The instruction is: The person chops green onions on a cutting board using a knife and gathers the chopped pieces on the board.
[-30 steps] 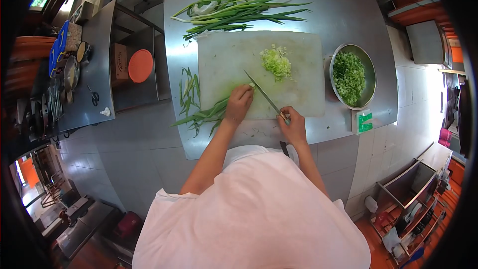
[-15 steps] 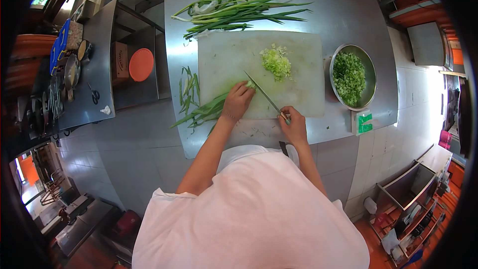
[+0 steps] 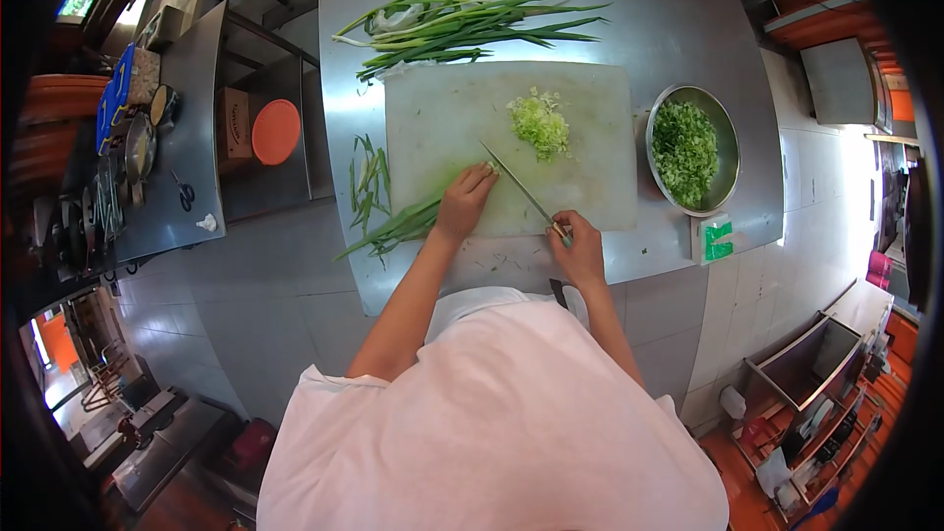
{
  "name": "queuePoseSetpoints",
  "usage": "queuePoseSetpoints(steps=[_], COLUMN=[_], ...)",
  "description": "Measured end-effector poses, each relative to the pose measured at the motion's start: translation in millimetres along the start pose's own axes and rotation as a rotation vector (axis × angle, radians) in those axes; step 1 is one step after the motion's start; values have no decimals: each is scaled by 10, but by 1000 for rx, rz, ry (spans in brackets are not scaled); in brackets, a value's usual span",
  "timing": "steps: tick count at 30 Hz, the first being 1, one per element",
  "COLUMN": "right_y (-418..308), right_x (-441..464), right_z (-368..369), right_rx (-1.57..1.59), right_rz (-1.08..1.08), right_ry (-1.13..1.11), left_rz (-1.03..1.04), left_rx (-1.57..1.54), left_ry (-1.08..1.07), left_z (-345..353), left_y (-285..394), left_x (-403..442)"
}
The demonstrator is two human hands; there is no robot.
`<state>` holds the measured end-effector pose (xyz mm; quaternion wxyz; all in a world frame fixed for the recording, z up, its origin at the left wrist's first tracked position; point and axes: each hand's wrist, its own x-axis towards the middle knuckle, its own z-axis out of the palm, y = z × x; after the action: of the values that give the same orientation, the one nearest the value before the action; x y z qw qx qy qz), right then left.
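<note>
My left hand (image 3: 465,201) is closed on a bunch of green onions (image 3: 406,226) at the lower left of the white cutting board (image 3: 433,118). Their leaves trail past the board's edge. In my right hand (image 3: 578,241) is the handle of a knife (image 3: 518,182); its blade slants up and left, just beside the onion ends at my left fingertips. A pile of chopped pale green onion (image 3: 539,125) lies beyond the blade on the board. To the right stands a metal bowl (image 3: 730,172) holding chopped greens (image 3: 685,147).
Whole green onions (image 3: 472,20) lie behind the board on the metal table (image 3: 678,0). Loose leaves (image 3: 369,184) are at its left. A green and white packet (image 3: 715,239) sits below the bowl. Scissors (image 3: 185,193) and an orange lid (image 3: 276,132) are farther left.
My left hand has shifted slightly on the onions. The knife has barely moved against the board. The whole table view has slid a little to the left.
</note>
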<state>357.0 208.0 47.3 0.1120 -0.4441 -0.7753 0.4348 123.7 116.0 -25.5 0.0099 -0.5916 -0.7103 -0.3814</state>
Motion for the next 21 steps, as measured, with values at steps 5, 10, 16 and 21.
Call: queuePoseSetpoints(steps=[5, 10, 16, 21], right_y=[-3, 17, -103, -315], right_x=[7, 21, 111, 298], right_z=[19, 35, 160, 303], right_rx=[2, 4, -209, -361], right_rz=[9, -23, -54, -89], right_ry=[-1, -1, -134, -202], left_rz=[70, 61, 98, 186], left_rx=[100, 8, -174, -68], left_ry=[-61, -289, -79, -48], left_z=[3, -234, -178, -133], left_y=[-18, -104, -203, -204], left_x=[22, 286, 184, 159])
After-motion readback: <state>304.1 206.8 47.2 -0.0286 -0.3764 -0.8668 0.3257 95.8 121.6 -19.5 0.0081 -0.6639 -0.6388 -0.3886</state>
